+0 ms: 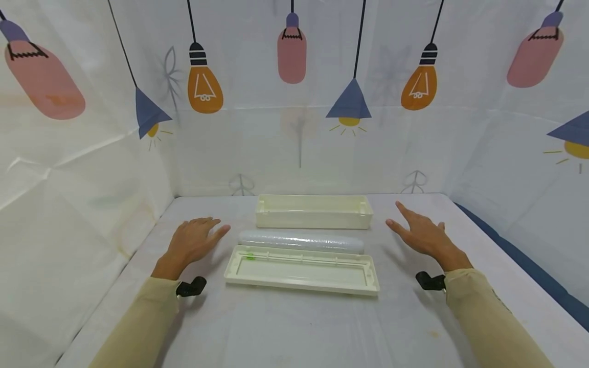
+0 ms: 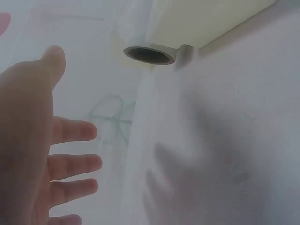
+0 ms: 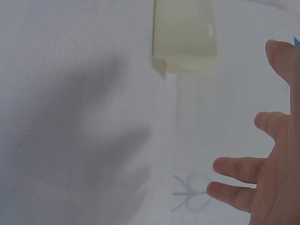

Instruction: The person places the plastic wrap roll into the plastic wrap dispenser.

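Note:
Between my hands lies a roll of clear plastic wrap, its hollow core end showing in the left wrist view. Behind it stands a long cream plastic box, open at the top. In front lies a matching cream lid, inner side up, with a thin bar along its back edge and a small green piece near the left. My left hand is held above the table, left of the roll, fingers spread and holding nothing. On the other side my right hand hovers with spread fingers, apart from the box.
A white cloth covers the table. White sheets printed with lamps and bulbs hang at the back and both sides. A dark blue strip shows along the right edge. Each wrist wears a small black camera.

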Motion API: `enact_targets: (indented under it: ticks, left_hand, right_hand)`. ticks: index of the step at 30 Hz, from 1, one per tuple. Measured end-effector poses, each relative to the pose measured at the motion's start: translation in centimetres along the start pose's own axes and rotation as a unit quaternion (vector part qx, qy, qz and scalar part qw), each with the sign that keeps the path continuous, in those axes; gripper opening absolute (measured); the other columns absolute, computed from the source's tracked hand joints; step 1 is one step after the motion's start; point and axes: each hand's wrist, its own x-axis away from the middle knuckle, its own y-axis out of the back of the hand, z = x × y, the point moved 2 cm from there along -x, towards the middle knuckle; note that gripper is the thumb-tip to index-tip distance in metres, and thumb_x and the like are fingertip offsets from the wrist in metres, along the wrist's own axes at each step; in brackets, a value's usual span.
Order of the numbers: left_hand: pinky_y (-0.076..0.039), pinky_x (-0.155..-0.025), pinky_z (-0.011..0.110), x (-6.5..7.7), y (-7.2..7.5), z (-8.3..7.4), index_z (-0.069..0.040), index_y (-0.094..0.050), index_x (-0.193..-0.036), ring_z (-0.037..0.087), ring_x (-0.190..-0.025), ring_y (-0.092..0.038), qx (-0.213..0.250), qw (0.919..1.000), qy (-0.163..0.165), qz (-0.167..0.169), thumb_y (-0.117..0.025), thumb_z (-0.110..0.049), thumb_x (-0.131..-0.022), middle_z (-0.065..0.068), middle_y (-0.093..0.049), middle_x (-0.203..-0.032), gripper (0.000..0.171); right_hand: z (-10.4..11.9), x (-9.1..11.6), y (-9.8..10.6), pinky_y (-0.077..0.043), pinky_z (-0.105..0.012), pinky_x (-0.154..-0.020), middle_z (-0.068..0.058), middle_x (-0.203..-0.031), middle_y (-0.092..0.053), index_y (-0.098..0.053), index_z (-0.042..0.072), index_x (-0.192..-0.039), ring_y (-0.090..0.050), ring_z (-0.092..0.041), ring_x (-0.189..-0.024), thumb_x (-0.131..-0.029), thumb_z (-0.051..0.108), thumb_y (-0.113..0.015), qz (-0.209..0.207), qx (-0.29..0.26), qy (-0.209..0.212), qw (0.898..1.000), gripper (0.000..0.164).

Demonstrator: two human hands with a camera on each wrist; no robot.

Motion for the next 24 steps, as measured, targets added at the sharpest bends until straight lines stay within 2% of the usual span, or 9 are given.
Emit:
enact_targets:
  ticks: [4,9,15,18,21,24]
  left_hand:
    - [-0.039,-0.102,0.062,-0.4,-0.4,-0.1,-0.002,-0.060,-0.137,0.044,-0.126,-0.053,0.023,0.9997,-0.005,-0.002,-0.035,-0.061,-0.104,0.021,-0.060,-0.136,0.072]
    - [-0.041,-0.101,0.063,-0.8,-0.9,0.1,-0.006,-0.060,-0.139,0.044,-0.128,-0.051,0.057,0.9981,0.008,0.020,-0.034,-0.059,-0.105,0.019,-0.059,-0.138,0.068]
    - [-0.039,-0.101,0.065,-1.6,-1.4,0.2,-0.008,-0.057,-0.142,0.043,-0.131,-0.048,0.101,0.9936,0.023,0.044,-0.031,-0.066,-0.102,0.018,-0.055,-0.142,0.075]
    - [-0.038,-0.101,0.067,-2.1,-1.4,0.3,-0.009,-0.056,-0.144,0.043,-0.132,-0.048,0.139,0.9880,0.033,0.058,-0.031,-0.069,-0.100,0.018,-0.055,-0.143,0.078]
    - [-0.039,-0.101,0.065,-2.9,-1.3,0.3,-0.006,-0.055,-0.143,0.042,-0.130,-0.049,0.184,0.9806,0.038,0.055,-0.034,-0.067,-0.101,0.018,-0.057,-0.141,0.077]
    - [-0.044,-0.100,0.059,-3.9,-1.2,0.2,-0.002,-0.055,-0.142,0.040,-0.124,-0.056,0.246,0.9672,0.033,0.053,-0.040,-0.059,-0.104,0.019,-0.061,-0.135,0.070]
  right_hand:
    - [-0.3,0.2,-0.4,-0.013,-0.084,-0.099,-0.035,-0.155,-0.025,-0.010,0.008,-0.161,-0.029,-0.062,-0.134,-0.101,0.068,-0.030,0.016,-0.025,-0.010,1.000,0.087]
    - [-0.7,0.5,-1.0,-0.031,-0.074,-0.101,-0.039,-0.149,-0.033,-0.013,0.003,-0.160,-0.035,-0.060,-0.132,-0.103,0.064,-0.030,0.030,-0.082,-0.008,0.996,0.085]
    - [-1.2,0.3,-1.8,-0.033,-0.070,-0.104,-0.036,-0.151,-0.033,-0.024,-0.003,-0.156,-0.036,-0.055,-0.135,-0.102,0.066,-0.032,0.046,-0.144,-0.027,0.988,0.088]
    - [-1.4,-0.4,-2.0,-0.036,-0.067,-0.104,-0.033,-0.148,-0.041,-0.033,-0.005,-0.152,-0.044,-0.050,-0.131,-0.103,0.064,-0.032,0.058,-0.168,-0.028,0.984,0.085]
    - [-1.3,-1.4,-1.9,-0.043,-0.063,-0.100,-0.032,-0.139,-0.051,-0.039,-0.008,-0.148,-0.054,-0.046,-0.123,-0.104,0.060,-0.032,0.062,-0.199,-0.019,0.978,0.081]
    - [-1.2,-2.4,-1.8,-0.046,-0.058,-0.099,-0.030,-0.136,-0.054,-0.042,-0.007,-0.146,-0.056,-0.044,-0.121,-0.105,0.057,-0.034,0.062,-0.229,-0.019,0.971,0.077]
